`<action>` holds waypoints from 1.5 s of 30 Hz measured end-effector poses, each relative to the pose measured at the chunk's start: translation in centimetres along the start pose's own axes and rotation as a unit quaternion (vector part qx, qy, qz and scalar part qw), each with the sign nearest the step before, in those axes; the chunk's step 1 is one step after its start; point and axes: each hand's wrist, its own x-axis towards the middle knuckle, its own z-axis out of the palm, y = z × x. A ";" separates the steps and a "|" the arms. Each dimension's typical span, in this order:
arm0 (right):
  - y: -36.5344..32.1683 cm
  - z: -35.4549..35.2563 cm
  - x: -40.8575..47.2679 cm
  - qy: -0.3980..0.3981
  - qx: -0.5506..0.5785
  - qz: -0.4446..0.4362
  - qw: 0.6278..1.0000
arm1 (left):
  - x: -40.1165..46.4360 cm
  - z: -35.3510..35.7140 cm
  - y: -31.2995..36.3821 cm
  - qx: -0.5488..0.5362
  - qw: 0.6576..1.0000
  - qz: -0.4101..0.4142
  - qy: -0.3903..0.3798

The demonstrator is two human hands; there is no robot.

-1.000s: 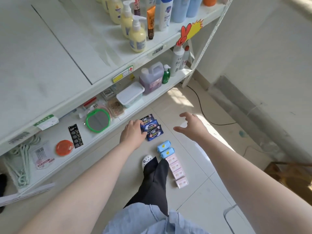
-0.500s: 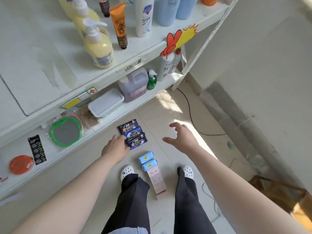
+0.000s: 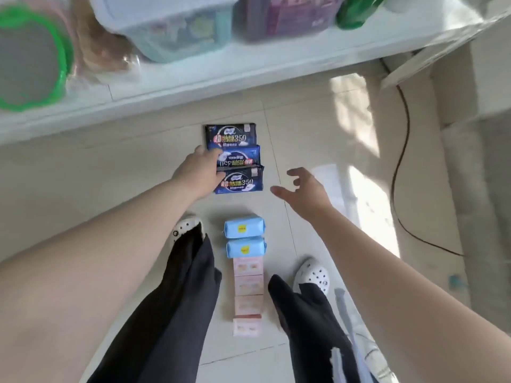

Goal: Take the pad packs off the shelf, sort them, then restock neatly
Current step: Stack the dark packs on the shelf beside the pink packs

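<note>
My left hand touches the left edge of the dark blue packs on the floor at 12 o'clock; whether it grips one I can't tell, and my right hand hovers just beside them, open and empty. Risk: one-sided push skews the overlapping stack. Count: 3 dark blue, 2 light blue packs, 4 pink packs toward 6 o'clock.

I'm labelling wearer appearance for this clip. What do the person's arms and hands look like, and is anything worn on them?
Both arms are bare as far up as the view shows, with no sleeves in sight. The left hand and right hand wear no gloves, and no rings, watch or bracelets are visible on hands or wrists. No markings show.
</note>
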 end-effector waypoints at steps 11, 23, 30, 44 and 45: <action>7.4 10.9 14.0 0.006 0.098 0.048 0.994 | 13.6 10.8 -3.5 0.060 0.994 0.075 0.044; 6.1 15.3 18.7 0.038 0.109 0.054 0.992 | 17.7 11.3 -2.1 0.133 0.984 0.093 0.066; 7.9 12.4 14.0 0.009 0.168 0.022 0.986 | 13.4 8.8 -1.1 0.103 0.985 0.104 0.088; 0.3 -8.9 -16.2 0.213 0.412 0.086 0.882 | -14.0 -11.8 9.8 -0.098 0.977 0.087 0.169; -0.9 -10.4 -18.7 0.222 0.421 0.085 0.876 | -16.0 -13.4 10.6 -0.114 0.975 0.096 0.165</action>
